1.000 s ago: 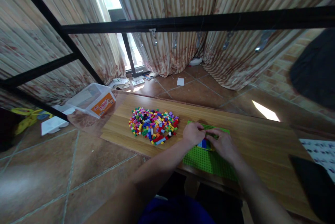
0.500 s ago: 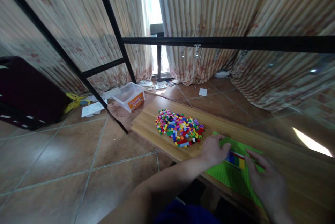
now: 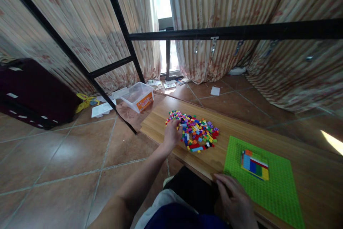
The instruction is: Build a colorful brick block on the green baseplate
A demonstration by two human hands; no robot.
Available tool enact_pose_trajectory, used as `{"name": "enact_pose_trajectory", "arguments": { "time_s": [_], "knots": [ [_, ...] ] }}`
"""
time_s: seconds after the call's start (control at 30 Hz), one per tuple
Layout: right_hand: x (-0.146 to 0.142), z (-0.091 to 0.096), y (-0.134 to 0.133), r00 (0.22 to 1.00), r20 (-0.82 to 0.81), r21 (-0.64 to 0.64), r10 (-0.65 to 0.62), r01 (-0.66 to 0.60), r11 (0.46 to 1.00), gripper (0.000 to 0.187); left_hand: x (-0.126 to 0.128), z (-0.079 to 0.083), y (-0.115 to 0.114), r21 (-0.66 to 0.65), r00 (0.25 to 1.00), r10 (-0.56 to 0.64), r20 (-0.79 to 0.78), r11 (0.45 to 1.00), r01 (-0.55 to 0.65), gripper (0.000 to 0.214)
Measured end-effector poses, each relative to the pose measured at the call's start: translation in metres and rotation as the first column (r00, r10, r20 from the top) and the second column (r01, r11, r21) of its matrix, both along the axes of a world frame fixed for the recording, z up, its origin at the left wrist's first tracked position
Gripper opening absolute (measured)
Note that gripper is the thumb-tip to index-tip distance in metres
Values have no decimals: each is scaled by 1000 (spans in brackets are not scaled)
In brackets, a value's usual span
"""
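Observation:
A heap of small coloured bricks [image 3: 197,135] lies on the wooden table [image 3: 160,122]. My left hand [image 3: 173,133] reaches into the heap's left side, fingers curled among the bricks; whether it holds one is hidden. To the right lies a green baseplate [image 3: 270,186] carrying a small flat block of blue, green, yellow, red and orange bricks [image 3: 254,165]. My right hand [image 3: 234,198] rests at the table's near edge, by the baseplate's lower left corner, fingers loosely bent and holding nothing visible.
A clear plastic box with an orange label [image 3: 138,97] sits on the tiled floor beyond the table's left end. A black metal frame [image 3: 230,31] crosses above. Papers [image 3: 101,109] lie on the floor, curtains hang behind, and a dark case [image 3: 34,96] stands at far left.
My left hand left the baseplate and moved left into the brick heap. My right hand drew back from the built block to the table's near edge. The view swung left.

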State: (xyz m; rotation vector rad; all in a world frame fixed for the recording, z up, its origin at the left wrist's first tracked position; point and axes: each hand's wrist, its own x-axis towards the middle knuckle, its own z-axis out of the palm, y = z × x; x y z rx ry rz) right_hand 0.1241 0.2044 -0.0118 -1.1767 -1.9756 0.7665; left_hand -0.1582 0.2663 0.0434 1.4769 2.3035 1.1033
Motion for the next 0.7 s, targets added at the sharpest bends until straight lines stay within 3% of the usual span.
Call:
{"name": "enact_pose_trajectory", "arguments": {
  "time_s": [0.23, 0.37, 0.47, 0.53, 0.6, 0.7],
  "knots": [
    [9, 7, 1, 999, 21, -72, -45, 46, 996, 28, -9, -7, 23, -145, 954, -146, -262, 983, 111, 13],
    [10, 18, -2, 996, -16, -141, -90, 86, 986, 27, -4, 0, 22, -104, 945, -149, -291, 987, 123, 11],
    [5, 31, -2, 984, -79, -212, -160, 140, 967, 28, 23, 12, 6, -19, 951, -207, -228, 978, 208, 11],
    [2, 40, 1, 965, -131, -264, -225, 185, 946, 30, 53, 18, -11, 12, 920, -370, -133, 927, 374, 11],
    [1, 48, 4, 943, -179, -324, -282, 214, 921, 34, 86, 19, -27, 30, 815, -577, -52, 815, 579, 12],
    [8, 57, 10, 919, -222, -401, -325, 217, 890, 40, 127, 16, -41, 61, 683, -730, 41, 684, 727, 15]
  ]
}}
